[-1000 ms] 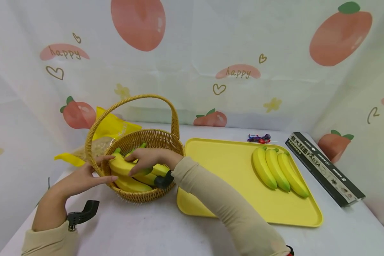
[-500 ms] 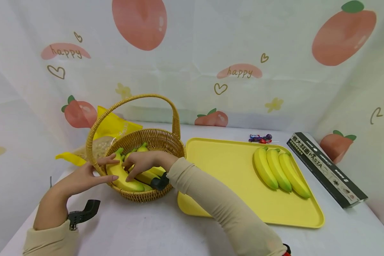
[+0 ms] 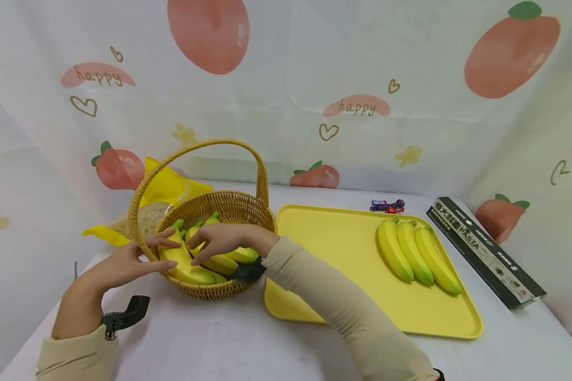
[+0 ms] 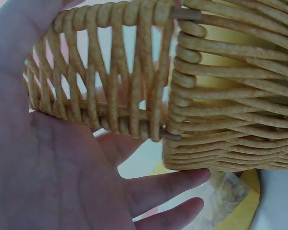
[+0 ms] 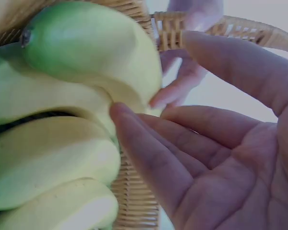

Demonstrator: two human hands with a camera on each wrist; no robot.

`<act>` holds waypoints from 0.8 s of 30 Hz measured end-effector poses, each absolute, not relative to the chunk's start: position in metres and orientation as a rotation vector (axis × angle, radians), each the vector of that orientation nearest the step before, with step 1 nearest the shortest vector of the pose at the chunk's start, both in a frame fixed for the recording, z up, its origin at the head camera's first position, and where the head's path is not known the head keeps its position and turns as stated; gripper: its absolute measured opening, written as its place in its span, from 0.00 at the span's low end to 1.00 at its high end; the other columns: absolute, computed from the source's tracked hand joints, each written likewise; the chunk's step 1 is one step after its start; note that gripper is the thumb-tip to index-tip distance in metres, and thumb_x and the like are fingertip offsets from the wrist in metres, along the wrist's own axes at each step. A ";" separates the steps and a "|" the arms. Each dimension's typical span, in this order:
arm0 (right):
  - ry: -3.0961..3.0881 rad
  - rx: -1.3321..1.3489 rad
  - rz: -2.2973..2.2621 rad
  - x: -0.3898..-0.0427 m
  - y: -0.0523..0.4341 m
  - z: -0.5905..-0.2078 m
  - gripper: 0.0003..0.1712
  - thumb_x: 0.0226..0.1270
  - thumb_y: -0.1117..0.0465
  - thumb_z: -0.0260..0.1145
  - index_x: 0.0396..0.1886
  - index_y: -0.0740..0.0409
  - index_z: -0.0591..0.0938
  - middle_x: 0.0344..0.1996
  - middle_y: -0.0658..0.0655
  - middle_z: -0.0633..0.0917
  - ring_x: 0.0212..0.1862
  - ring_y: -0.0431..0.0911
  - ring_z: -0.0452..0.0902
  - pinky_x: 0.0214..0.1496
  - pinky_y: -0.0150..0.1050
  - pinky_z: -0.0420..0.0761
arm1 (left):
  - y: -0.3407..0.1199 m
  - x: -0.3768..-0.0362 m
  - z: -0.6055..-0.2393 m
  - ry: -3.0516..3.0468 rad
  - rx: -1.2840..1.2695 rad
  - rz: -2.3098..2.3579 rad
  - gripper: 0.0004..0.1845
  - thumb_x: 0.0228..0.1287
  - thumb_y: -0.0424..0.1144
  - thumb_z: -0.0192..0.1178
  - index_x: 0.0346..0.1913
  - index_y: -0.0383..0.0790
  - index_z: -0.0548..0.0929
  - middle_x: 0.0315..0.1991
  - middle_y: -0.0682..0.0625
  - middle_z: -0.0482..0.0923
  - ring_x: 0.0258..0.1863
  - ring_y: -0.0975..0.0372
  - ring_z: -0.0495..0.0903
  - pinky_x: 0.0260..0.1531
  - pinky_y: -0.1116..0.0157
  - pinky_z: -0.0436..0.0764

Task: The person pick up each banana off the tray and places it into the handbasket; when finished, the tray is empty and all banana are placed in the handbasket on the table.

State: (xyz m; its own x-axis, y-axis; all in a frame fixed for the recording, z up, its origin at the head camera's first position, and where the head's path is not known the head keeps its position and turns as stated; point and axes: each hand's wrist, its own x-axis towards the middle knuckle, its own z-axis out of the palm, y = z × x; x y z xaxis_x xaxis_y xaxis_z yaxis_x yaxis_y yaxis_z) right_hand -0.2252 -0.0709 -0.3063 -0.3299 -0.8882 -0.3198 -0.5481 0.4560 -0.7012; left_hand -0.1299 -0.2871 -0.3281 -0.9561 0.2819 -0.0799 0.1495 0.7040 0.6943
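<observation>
A wicker basket (image 3: 240,209) with a tall arched handle stands on the left of the table with several bananas in it. At its left side my left hand (image 3: 126,267) has the handle's base between thumb and fingers, with thumb and a fingertip reaching over the rim beside the nearest banana (image 3: 183,267). In the left wrist view, straight fingers (image 4: 168,187) lie along the outside of the weave. My right hand (image 3: 224,238) is over the bananas, its fingers loosely bent around nothing. In the right wrist view, a fingertip (image 5: 120,112) is close to the banana; contact is unclear.
A yellow tray (image 3: 324,248) right of the basket carries three bananas (image 3: 417,256). Wrapped lollipops (image 3: 386,206) lie behind it, and a black pasta box (image 3: 486,251) lies along its right. A yellow bag (image 3: 171,185) sits behind the basket.
A banana gripped by my right hand has been turned and laid at the basket's left side. The right hand has let go of it and drawn slightly right. My left hand has hardly moved.
</observation>
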 end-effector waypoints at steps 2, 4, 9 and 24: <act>2.033 -1.178 -0.688 -0.225 -0.064 -0.304 0.33 0.64 0.55 0.62 0.66 0.60 0.66 0.66 0.56 0.70 0.58 0.40 0.76 0.52 0.24 0.74 | -0.287 -0.130 -0.328 2.728 0.356 1.093 0.22 0.60 0.49 0.61 0.56 0.47 0.75 0.72 0.44 0.54 0.65 0.40 0.57 0.49 0.40 0.67; 2.048 -1.176 -0.731 -0.225 -0.057 -0.302 0.33 0.65 0.55 0.62 0.66 0.62 0.66 0.66 0.57 0.69 0.58 0.40 0.76 0.52 0.24 0.74 | -0.287 -0.131 -0.329 2.734 0.369 1.097 0.22 0.59 0.48 0.62 0.56 0.47 0.76 0.71 0.43 0.55 0.65 0.40 0.57 0.50 0.40 0.67; 2.054 -1.171 -0.826 -0.225 -0.032 -0.300 0.33 0.65 0.55 0.61 0.67 0.61 0.65 0.66 0.58 0.69 0.59 0.41 0.74 0.54 0.25 0.73 | -0.287 -0.134 -0.335 2.751 0.408 1.106 0.22 0.57 0.48 0.64 0.54 0.47 0.77 0.70 0.42 0.57 0.65 0.40 0.57 0.48 0.45 0.71; 2.121 -1.132 -1.030 -0.218 0.054 -0.308 0.32 0.66 0.58 0.61 0.67 0.60 0.64 0.67 0.57 0.68 0.62 0.48 0.72 0.59 0.33 0.73 | -0.284 -0.133 -0.335 2.764 0.467 1.122 0.21 0.56 0.46 0.65 0.52 0.46 0.76 0.68 0.39 0.58 0.64 0.42 0.58 0.45 0.52 0.72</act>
State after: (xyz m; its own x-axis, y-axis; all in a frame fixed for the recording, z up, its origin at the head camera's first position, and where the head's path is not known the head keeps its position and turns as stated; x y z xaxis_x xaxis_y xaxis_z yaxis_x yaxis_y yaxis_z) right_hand -0.2184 0.0541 -0.3081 -0.5156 -0.8522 -0.0893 -0.4568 0.3615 -0.8128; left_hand -0.1332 -0.2838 -0.3346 -0.9449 0.3273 0.0025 0.2364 0.6771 0.6968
